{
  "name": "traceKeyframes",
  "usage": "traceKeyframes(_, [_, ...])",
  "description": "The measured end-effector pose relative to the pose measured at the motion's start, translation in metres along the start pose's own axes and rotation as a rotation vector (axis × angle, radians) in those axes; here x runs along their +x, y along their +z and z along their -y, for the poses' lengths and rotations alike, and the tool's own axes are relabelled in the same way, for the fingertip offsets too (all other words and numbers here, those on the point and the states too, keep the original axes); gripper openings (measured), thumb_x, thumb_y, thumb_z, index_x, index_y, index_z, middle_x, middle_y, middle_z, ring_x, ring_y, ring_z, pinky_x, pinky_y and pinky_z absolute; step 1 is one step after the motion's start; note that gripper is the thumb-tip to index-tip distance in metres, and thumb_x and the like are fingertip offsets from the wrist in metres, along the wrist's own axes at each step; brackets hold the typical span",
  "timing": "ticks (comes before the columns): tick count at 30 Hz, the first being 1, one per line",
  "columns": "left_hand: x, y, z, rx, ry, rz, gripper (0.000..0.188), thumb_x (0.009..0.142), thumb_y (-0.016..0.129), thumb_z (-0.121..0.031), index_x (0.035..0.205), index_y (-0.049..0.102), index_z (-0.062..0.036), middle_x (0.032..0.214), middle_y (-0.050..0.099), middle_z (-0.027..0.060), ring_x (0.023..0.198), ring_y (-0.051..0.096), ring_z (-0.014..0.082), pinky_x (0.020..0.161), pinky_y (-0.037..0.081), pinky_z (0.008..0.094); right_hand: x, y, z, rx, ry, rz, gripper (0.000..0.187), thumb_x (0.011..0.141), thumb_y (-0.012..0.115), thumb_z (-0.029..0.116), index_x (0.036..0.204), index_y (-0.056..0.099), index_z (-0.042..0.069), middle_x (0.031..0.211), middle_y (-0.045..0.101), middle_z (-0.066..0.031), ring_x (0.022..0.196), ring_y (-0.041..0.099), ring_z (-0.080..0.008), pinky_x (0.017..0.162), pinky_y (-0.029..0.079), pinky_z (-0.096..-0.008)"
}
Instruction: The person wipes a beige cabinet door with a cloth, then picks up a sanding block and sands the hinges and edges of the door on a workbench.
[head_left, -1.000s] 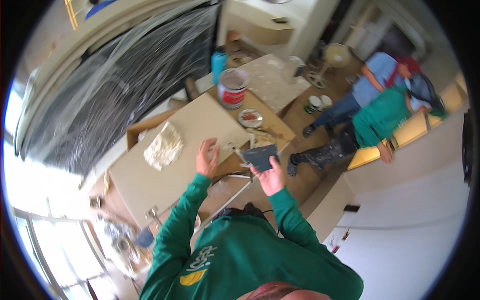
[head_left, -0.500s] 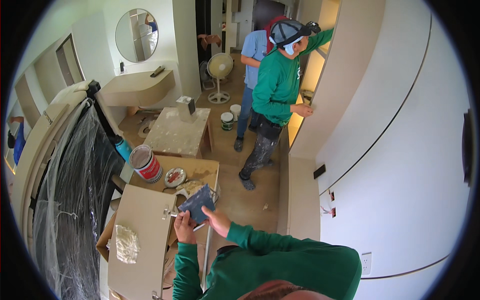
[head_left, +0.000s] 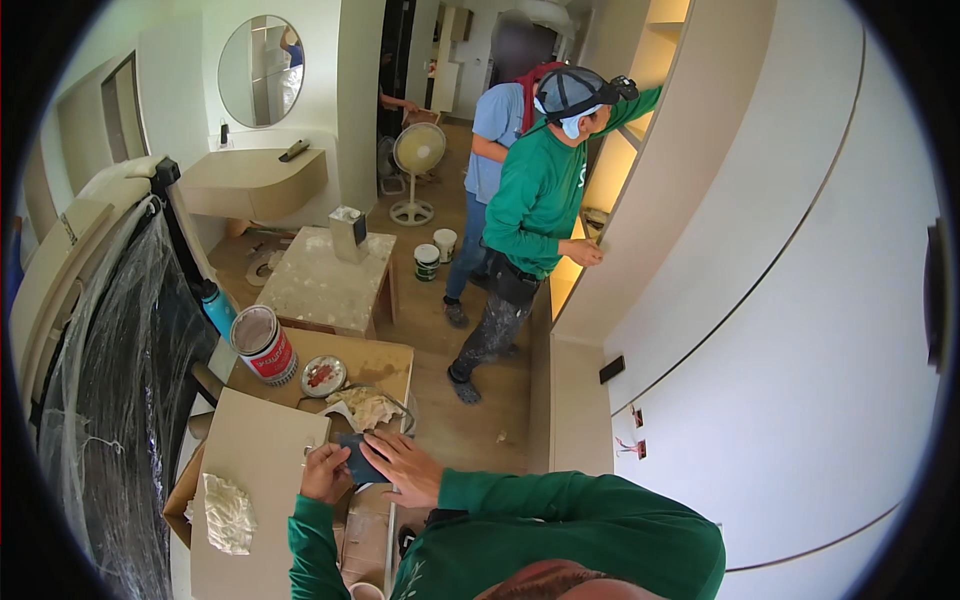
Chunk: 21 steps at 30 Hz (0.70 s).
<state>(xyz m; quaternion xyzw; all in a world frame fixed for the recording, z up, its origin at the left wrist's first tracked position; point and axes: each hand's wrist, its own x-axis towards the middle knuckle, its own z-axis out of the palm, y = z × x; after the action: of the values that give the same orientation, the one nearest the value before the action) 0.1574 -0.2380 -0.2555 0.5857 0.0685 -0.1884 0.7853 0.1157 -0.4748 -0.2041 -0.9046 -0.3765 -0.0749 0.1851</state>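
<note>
Between my hands is a dark blue-grey sheet that looks like sandpaper (head_left: 357,462), smaller in outline now, as if folded. My left hand (head_left: 325,473) pinches its left edge, thumb and fingertips together. Across its right side lie the fingers of my right hand (head_left: 405,468), held close together; the thumb is hidden. Just beyond my hands, a crumpled cream cloth (head_left: 368,408) rests on a tan board (head_left: 388,356). Left of my left hand, a beige cabinet panel (head_left: 262,440) carries another crumpled cloth (head_left: 230,515).
An open paint can (head_left: 264,346) and its lid (head_left: 324,376) stand on the board. Farther off are a spattered low table (head_left: 318,285), two small buckets and a fan (head_left: 417,150). A co-worker in green (head_left: 535,190) and another in blue stand at the lit shelves. Plastic sheeting hangs left.
Both hands have moved left and slightly down in the picture with the sandpaper. The sheet now shows smaller, and my right hand has shifted from gripping its edge to lying across it.
</note>
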Motion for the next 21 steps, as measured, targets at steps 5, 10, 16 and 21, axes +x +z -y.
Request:
traceKeyframes(5, [0.005, -0.018, -0.006, 0.069, -0.053, 0.123, 0.02, 0.095, 0.075, -0.028, 0.086, 0.067, -0.0112, 0.072, 0.064, -0.0025, 0.064, 0.06, 0.0076, 0.059, 0.044, 0.0219, 0.033, 0.027, 0.031, -0.213, 0.15, -0.008, 0.077, 0.084, 0.072, 0.022, 0.148, 0.042, -0.008, 0.147, 0.047, -0.0234, 0.13, 0.048, -0.0373, 0.102, 0.042, -0.0472])
traceKeyframes(10, [0.001, -0.048, -0.012, -0.016, -0.003, 0.152, 0.026, 0.1, 0.068, -0.034, 0.09, 0.068, -0.0101, 0.074, 0.064, -0.0016, 0.065, 0.061, 0.0093, 0.058, 0.047, 0.0239, 0.062, 0.041, 0.06, -0.26, 0.246, 0.015, 0.063, 0.09, 0.059, 0.012, 0.15, 0.043, -0.002, 0.143, 0.051, -0.0207, 0.124, 0.054, -0.0334, 0.097, 0.043, -0.0457])
traceKeyframes(16, [-0.013, -0.098, -0.002, -0.258, -0.102, 0.316, 0.032, 0.107, 0.056, -0.034, 0.096, 0.067, -0.0055, 0.079, 0.064, 0.004, 0.069, 0.062, 0.0153, 0.058, 0.048, 0.0292, 0.096, 0.065, 0.088, -0.316, 0.235, 0.106, 0.058, 0.09, 0.058, 0.015, 0.145, 0.05, -0.001, 0.139, 0.056, -0.0169, 0.123, 0.054, -0.0326, 0.095, 0.044, -0.05])
traceKeyframes(21, [-0.01, -0.119, -0.007, -0.423, -0.302, 0.429, 0.037, 0.108, 0.055, -0.036, 0.116, 0.067, -0.0015, 0.099, 0.073, 0.0079, 0.085, 0.071, 0.0176, 0.075, 0.06, 0.0311, 0.104, 0.062, 0.116, -0.29, 0.339, 0.124, 0.055, 0.09, 0.057, 0.01, 0.143, 0.051, 0.001, 0.139, 0.056, -0.0135, 0.12, 0.055, -0.0301, 0.094, 0.042, -0.0464])
